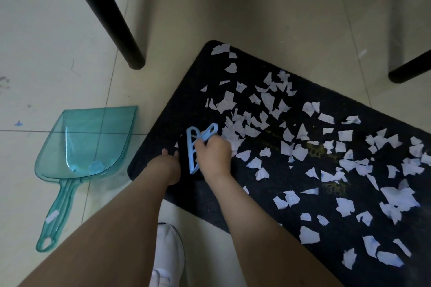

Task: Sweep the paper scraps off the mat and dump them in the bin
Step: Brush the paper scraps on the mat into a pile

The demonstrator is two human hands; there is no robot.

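Pale floor tiles (70, 18) run under everything, with black furniture legs (112, 14) standing at the far side.

Fingers of the right hand (213, 151) are curled tight round the light-blue handle of a brush (193, 154). The handle loop sticks up and away from the person, toward the far right; the brush's long axis runs near-to-far, and its dark bristle part sits low against the mat (279, 196), hard to make out against that dark surface. The left hand (166, 165) rests just beside it at the mat's near-left corner, fingertips down on the mat by the bristles; whether they press or pinch anything I cannot tell.

Both bare forearms reach in from the near edge of the view, above a white shoe (169, 254) on the tiles.

Scraps (345, 205) of white paper lie all over the mat, thickest just beyond the brush and spreading to its far-left corner and along to the right end. The mat's long axis slants from far left to near right.

Left of the mat, well clear of the hands, a clear teal dustpan (93, 142) lies flat on the tiles, mouth pointing away, handle toward the person, one scrap lying on the handle.
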